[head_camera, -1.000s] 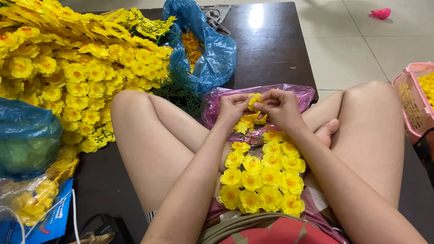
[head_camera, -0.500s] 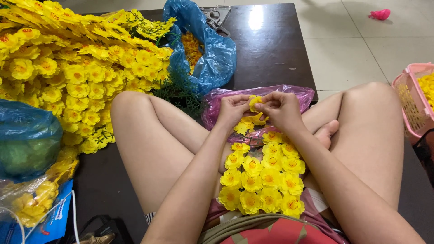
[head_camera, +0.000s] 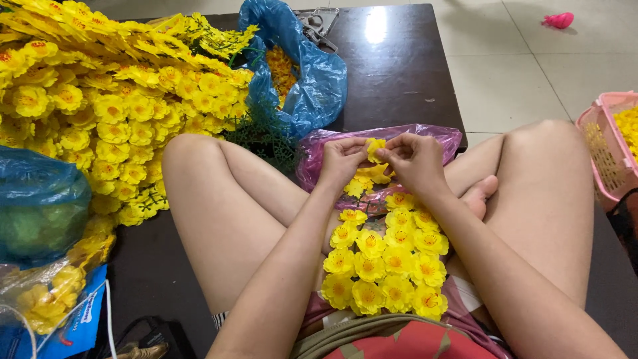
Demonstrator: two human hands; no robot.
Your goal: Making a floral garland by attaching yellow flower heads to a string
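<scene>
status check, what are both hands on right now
Left hand and right hand pinch one small yellow fabric flower together. Over crinkled pink plastic bag. Finished yellow flower cluster on lap. Nothing blocking.

A small yellow artificial flower, petals open, sits pinched between both hands above a pink plastic bag.

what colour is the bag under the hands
Translucent pink-purple plastic bag, seen in the head view.
</scene>
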